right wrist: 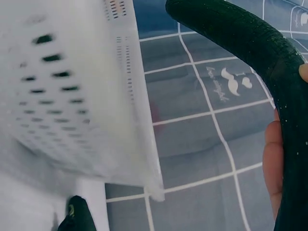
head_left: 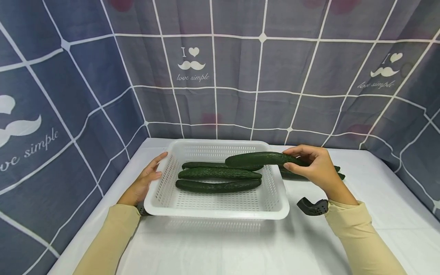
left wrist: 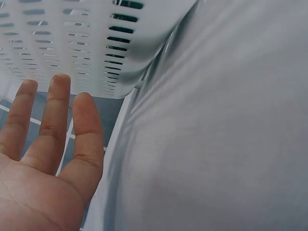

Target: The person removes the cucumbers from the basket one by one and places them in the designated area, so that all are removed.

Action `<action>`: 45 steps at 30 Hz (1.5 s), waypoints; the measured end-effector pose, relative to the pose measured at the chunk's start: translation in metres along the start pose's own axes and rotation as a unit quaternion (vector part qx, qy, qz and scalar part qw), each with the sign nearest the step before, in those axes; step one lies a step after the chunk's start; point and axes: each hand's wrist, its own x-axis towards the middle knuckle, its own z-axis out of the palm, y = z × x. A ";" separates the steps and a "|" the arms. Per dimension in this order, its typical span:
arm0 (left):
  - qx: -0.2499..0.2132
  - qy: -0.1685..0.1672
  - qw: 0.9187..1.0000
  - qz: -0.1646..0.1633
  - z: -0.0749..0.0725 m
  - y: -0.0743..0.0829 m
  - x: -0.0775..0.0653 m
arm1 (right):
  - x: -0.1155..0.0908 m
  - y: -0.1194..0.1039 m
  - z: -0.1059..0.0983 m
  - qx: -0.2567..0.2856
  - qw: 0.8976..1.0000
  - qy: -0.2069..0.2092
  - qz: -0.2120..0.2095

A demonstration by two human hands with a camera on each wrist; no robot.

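Observation:
My right hand (head_left: 314, 164) grips a dark green cucumber (head_left: 256, 159) near one end, thumb in front and fingers behind. The cucumber lies level above the right side of a white plastic basket (head_left: 216, 213); in the right wrist view the held cucumber (right wrist: 240, 36) curves past the basket wall (right wrist: 96, 96). Inside the basket lie three cucumbers (head_left: 220, 173) side by side, the rearmost partly hidden by the held one. My left hand (head_left: 142, 181) is at the basket's left side, its fingers (left wrist: 58, 110) extended beside the slotted wall in the left wrist view.
More cucumbers (head_left: 292, 175) lie on the white tablecloth (head_left: 374, 198) right of the basket, partly behind my right hand; one tip (right wrist: 77, 214) shows in the right wrist view. A grey-blue checked curtain (head_left: 237, 76) encloses the table at the back and sides.

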 end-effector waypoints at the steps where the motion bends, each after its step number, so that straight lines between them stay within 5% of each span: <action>1: 0.000 -0.001 1.000 0.002 0.000 0.000 0.000 | -0.001 0.001 -0.002 0.004 1.000 0.001 0.002; 19: -0.003 -0.012 1.000 0.014 0.000 -0.002 0.000 | -0.024 0.027 -0.019 0.064 0.998 0.000 0.002; 45: -0.003 -0.017 1.000 0.016 -0.001 -0.001 0.000 | -0.042 0.050 -0.045 0.016 0.999 0.026 0.016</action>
